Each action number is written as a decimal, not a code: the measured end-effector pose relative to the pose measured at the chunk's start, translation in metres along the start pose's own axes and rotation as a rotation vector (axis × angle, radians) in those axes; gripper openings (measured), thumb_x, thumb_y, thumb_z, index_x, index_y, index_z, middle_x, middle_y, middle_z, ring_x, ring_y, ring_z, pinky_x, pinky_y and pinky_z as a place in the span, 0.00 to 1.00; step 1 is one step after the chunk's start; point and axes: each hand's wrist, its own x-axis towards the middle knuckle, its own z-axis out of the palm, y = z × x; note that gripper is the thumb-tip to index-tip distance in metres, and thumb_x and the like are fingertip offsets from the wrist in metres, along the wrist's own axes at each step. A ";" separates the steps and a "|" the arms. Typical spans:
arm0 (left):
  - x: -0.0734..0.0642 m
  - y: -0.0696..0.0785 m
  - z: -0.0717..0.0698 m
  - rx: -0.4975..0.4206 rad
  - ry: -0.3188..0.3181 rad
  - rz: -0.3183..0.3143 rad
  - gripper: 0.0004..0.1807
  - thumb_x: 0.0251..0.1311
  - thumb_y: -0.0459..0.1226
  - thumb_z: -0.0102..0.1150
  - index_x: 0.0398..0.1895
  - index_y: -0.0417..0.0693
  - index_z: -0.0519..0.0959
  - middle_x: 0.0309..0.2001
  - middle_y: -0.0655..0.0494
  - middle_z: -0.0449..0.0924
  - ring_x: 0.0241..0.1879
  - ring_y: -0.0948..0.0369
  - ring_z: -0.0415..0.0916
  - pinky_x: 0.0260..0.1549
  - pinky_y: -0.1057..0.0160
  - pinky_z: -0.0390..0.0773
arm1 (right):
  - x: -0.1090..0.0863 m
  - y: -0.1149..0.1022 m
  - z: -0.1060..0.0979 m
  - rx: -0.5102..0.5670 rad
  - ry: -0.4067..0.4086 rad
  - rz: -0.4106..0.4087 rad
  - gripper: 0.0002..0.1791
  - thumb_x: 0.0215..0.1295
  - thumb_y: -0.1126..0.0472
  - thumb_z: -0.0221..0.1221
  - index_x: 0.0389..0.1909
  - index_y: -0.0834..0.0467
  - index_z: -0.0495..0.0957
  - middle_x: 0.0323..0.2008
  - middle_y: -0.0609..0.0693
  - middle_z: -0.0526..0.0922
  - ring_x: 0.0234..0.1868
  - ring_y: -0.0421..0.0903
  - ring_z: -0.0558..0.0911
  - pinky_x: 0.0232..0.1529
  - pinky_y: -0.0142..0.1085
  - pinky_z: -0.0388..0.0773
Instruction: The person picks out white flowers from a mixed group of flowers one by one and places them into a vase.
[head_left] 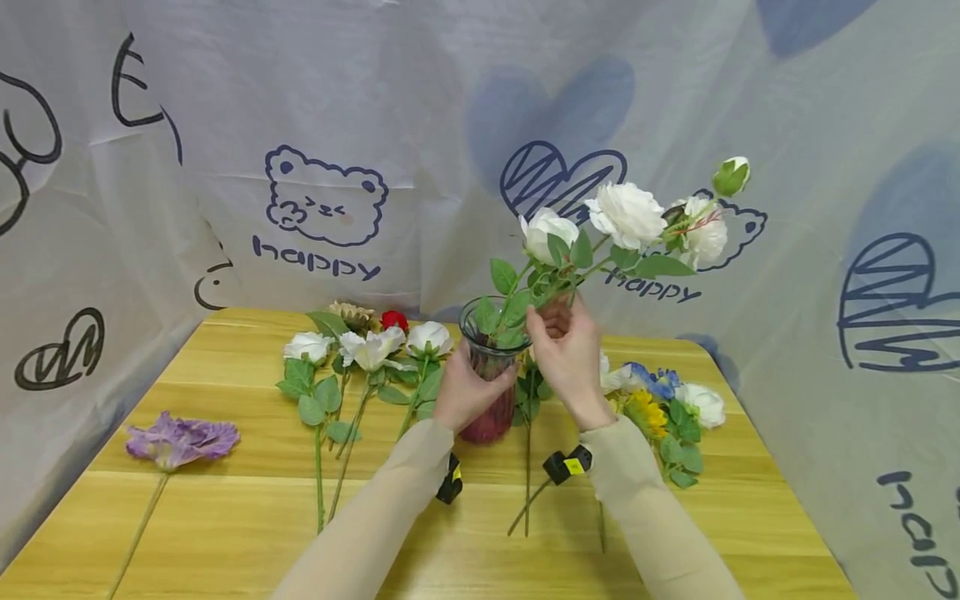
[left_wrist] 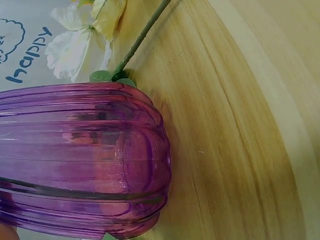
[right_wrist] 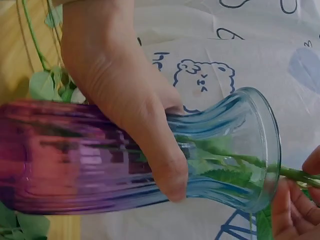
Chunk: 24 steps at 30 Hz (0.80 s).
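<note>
You have the glass vase [head_left: 487,421] between your two hands over the middle of the table [head_left: 450,533], roughly upright; whether its base touches the wood is hard to tell. Your left hand [head_left: 471,390] is wrapped round the vase below its flared rim. Your right hand [head_left: 572,354] pinches a green stem [right_wrist: 296,174] just outside the mouth, with white flowers [head_left: 626,217] leaning out above it to the right.

The step in hand looks like settling that stem in the vase. The next move seems to call for a firm left grip while your right fingers ease the stem down or straighten its lean, minding the leaves bunched at the rim.

Inside the vase, green stem and leaves crowd the clear bluish neck, and a dark stem runs down through the purple lower part, close to the bottom. You cannot tell whether all the white blooms share one stem. A purple flower [head_left: 180,442] lies well apart on the left.
</note>
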 end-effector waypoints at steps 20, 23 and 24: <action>0.001 -0.001 -0.001 -0.019 -0.024 -0.001 0.36 0.56 0.41 0.71 0.67 0.47 0.67 0.58 0.47 0.79 0.58 0.51 0.80 0.61 0.49 0.80 | 0.004 -0.009 -0.012 -0.358 -0.348 0.184 0.23 0.67 0.53 0.56 0.55 0.65 0.74 0.57 0.64 0.71 0.50 0.60 0.82 0.49 0.51 0.84; 0.000 -0.001 -0.002 -0.019 -0.025 -0.004 0.36 0.56 0.41 0.71 0.67 0.47 0.67 0.59 0.47 0.79 0.58 0.51 0.79 0.61 0.49 0.79 | 0.005 -0.009 -0.013 -0.286 -0.372 0.186 0.24 0.67 0.56 0.53 0.60 0.65 0.72 0.59 0.64 0.69 0.53 0.59 0.79 0.53 0.51 0.83; 0.000 -0.001 -0.002 -0.021 -0.023 -0.003 0.37 0.56 0.41 0.71 0.68 0.48 0.67 0.59 0.47 0.79 0.59 0.51 0.79 0.61 0.48 0.79 | 0.005 -0.008 -0.014 -0.254 -0.367 0.182 0.25 0.68 0.56 0.52 0.62 0.65 0.72 0.60 0.64 0.69 0.54 0.59 0.78 0.53 0.51 0.82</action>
